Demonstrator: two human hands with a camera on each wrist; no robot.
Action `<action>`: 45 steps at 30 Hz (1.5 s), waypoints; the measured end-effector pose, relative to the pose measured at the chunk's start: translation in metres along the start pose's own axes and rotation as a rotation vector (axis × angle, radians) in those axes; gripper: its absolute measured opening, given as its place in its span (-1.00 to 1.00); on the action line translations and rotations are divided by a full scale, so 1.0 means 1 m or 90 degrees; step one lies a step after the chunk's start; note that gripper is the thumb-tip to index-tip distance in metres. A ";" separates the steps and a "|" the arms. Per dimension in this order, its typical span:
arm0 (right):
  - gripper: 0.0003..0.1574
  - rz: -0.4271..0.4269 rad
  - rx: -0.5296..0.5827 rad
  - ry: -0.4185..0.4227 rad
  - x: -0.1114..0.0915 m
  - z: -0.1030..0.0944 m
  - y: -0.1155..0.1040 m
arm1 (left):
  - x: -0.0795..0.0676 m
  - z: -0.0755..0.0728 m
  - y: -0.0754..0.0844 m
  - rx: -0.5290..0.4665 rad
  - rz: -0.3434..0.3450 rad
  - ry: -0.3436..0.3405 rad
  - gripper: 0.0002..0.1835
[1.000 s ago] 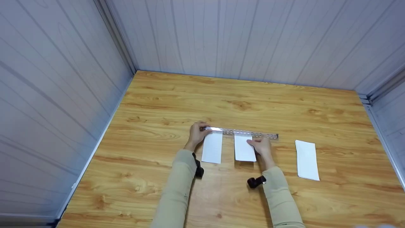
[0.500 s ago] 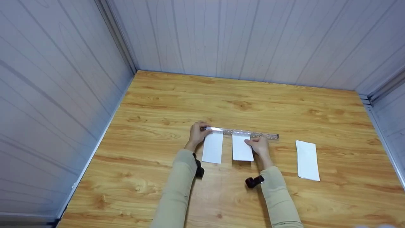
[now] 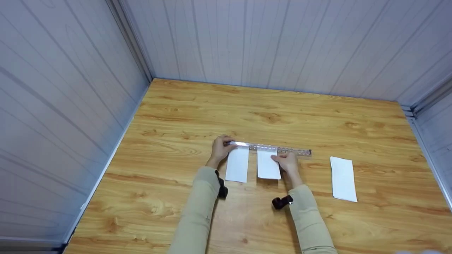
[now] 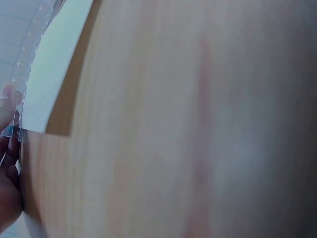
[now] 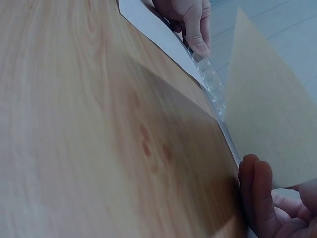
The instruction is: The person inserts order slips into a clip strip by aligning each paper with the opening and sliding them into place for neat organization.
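A clear plastic strip (image 3: pixel 302 152) with a row of round shapes lies crosswise on the table. My left hand (image 3: pixel 220 150) pinches its left end, thumb on top, in the left wrist view too. From under the strip's left part a white paper slip (image 3: pixel 237 167) extends toward me. My right hand (image 3: pixel 289 164) pinches a second white paper slip (image 3: pixel 267 169) at its right side. This slip's far edge meets the strip, while its near end is raised, casting a shadow. In the right wrist view the raised slip (image 5: pixel 272 114) stands tilted above the fingers (image 5: pixel 261 191).
A stack of white paper slips (image 3: pixel 344 179) lies to the right on the wood-grain table (image 3: pixel 268 116). Pale panelled walls (image 3: pixel 226 42) border the table at the back and sides. Dark wrist cameras are strapped to both sleeves.
My right hand has slid the second slip a little to the left along the strip, closer to the first slip. My left hand and the strip have stayed in place.
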State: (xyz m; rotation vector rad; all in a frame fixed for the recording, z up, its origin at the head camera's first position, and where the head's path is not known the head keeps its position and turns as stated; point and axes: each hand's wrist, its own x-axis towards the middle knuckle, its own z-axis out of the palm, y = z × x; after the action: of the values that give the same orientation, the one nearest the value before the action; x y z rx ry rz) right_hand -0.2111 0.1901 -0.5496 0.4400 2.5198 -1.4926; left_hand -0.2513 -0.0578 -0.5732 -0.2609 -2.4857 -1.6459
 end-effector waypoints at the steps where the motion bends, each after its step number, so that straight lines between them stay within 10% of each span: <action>1: -0.76 0.003 0.004 0.002 0.000 0.001 0.000 | 0.000 0.000 0.000 0.000 0.004 0.000 -0.84; 45: -0.70 0.002 0.002 -0.024 0.000 0.012 -0.009 | 0.001 -0.002 0.002 -0.007 -0.009 -0.003 -0.79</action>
State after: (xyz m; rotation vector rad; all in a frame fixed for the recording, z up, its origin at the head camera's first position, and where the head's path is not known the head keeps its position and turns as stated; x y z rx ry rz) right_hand -0.2146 0.1753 -0.5481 0.4135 2.4877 -1.4886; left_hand -0.2516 -0.0590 -0.5708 -0.2491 -2.4896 -1.6663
